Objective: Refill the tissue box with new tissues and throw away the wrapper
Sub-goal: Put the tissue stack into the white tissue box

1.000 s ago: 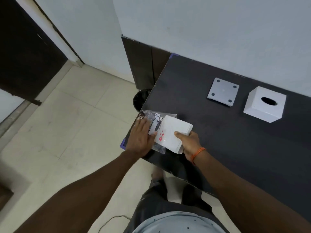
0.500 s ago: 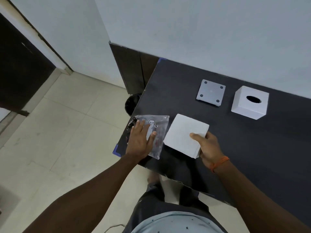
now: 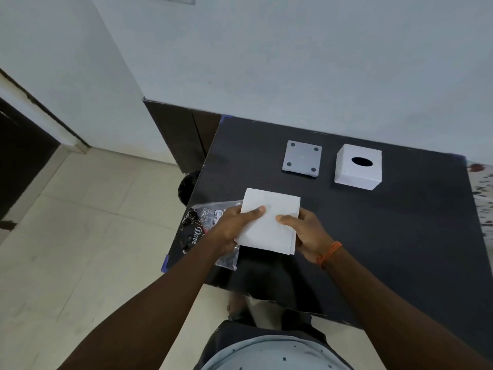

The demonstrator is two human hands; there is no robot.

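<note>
A white stack of tissues [image 3: 272,213] is held above the near left part of the black table [image 3: 373,236]. My left hand [image 3: 234,228] grips its left edge with the thumb on top, and my right hand [image 3: 306,233] grips its right edge. The clear plastic wrapper [image 3: 198,231] with dark print lies flat on the table's left edge, partly under my left hand. The white cube tissue box [image 3: 358,166] with an oval slot stands at the back right. Its grey square base plate [image 3: 302,159] lies to the left of the box.
A black waste bin [image 3: 186,188] stands on the tiled floor [image 3: 80,222] just left of the table, mostly hidden by the table edge. A dark cabinet [image 3: 181,134] sits against the wall behind it. A patterned surface [image 3: 482,196] borders the table on the right.
My left hand has left the wrapper and taken the tissue stack's left edge. The stack has risen clear of the wrapper, now held in both hands. The wrapper stays on the table.
</note>
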